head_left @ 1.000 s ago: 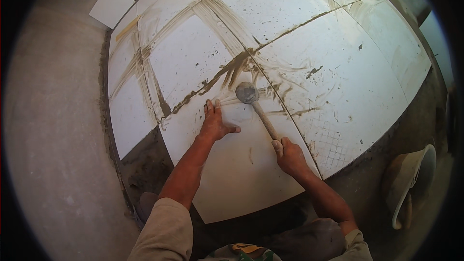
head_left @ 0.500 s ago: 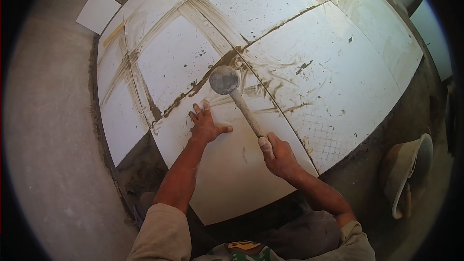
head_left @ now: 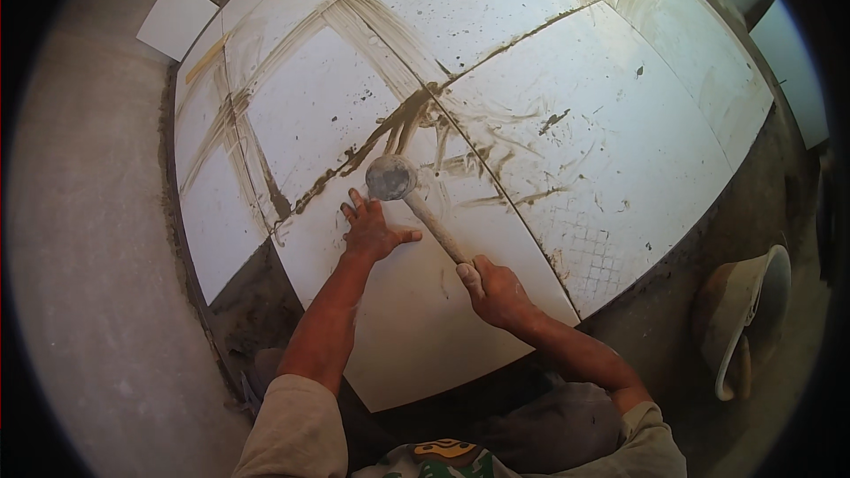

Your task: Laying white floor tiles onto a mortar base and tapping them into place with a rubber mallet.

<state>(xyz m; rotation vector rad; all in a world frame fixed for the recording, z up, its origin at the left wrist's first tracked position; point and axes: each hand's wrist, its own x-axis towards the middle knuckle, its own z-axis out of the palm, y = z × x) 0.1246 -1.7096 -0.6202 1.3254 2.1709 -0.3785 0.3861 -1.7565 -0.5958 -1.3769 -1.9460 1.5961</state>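
My right hand (head_left: 498, 292) is wrapped around the lower handle of a mallet (head_left: 432, 223) with a round grey head. That head is over the white floor tile (head_left: 443, 327) in front of me, just right of my left fingertips. My left hand (head_left: 370, 232) lies on the same tile with its fingers spread, holding nothing. Along the tile's far edge runs a joint (head_left: 354, 159) with wet, dark mortar squeezed out and smeared. Whether the mallet head touches the tile, I cannot tell.
Several laid white tiles (head_left: 584, 124) with mortar smears spread ahead and to both sides. At the right lies a tipped bucket (head_left: 742, 319) with a handle. A small loose tile piece (head_left: 177, 19) rests on the concrete floor (head_left: 97, 239) at far left. Dark bedding shows at left (head_left: 257, 301).
The mallet's head has moved toward me and slightly left, and my right hand has shifted left with it. My left hand stays almost where it was on the tile.
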